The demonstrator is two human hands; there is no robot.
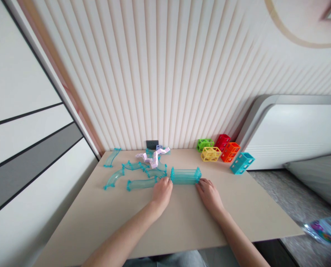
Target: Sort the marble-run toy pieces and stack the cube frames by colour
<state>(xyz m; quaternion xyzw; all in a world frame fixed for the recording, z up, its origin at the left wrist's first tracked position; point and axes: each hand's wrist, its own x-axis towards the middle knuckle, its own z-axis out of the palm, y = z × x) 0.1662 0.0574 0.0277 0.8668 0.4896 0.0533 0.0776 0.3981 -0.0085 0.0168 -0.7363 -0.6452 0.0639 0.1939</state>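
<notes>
A stack of straight, see-through teal track pieces [186,177] lies on the table between my hands. My left hand [162,192], fingers curled, is at the stack's left end. At its right end, my right hand [209,193] has its fingers closed against the lower corner. Both fingertips are partly hidden. Just left of my left hand lies a single teal track piece [141,184]. Behind it are several curved teal track pieces [133,165], some overlapping. A pale lilac zigzag piece [154,158] rests over part of that group.
Hollow blocks stand at the back right of the table [179,226]: green [205,144], yellow [210,154], red [222,142], orange [230,152] and blue [242,163]. A black socket plate [152,144] is on the ribbed wall. A plastic bag [325,230] lies beyond the right edge.
</notes>
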